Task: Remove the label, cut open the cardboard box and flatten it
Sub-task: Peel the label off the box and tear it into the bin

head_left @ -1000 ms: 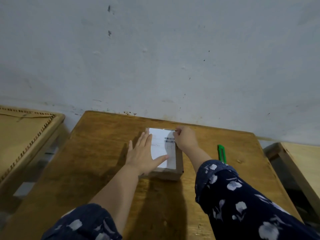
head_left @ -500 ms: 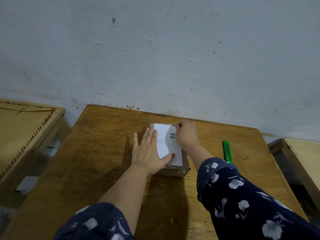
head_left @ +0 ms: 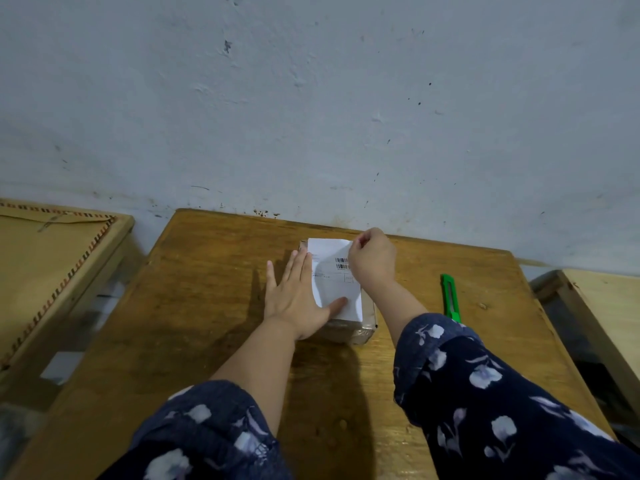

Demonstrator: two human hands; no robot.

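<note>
A small cardboard box wrapped in clear tape sits in the middle of the wooden table. A white label with barcodes covers its top. My left hand lies flat on the box's left side, fingers spread, thumb pressing the label's near part. My right hand pinches the label's far right corner, which is lifted and curls off the box. A green utility knife lies on the table to the right of the box, untouched.
The table's far edge meets a grey wall. A wooden frame with a stitched tan panel stands to the left. Another wooden piece stands to the right. My dark flowered sleeves fill the bottom of the view.
My right hand has pulled the label's far corner up off the box; before, the label lay flat. My left hand stayed pressed on the box.
</note>
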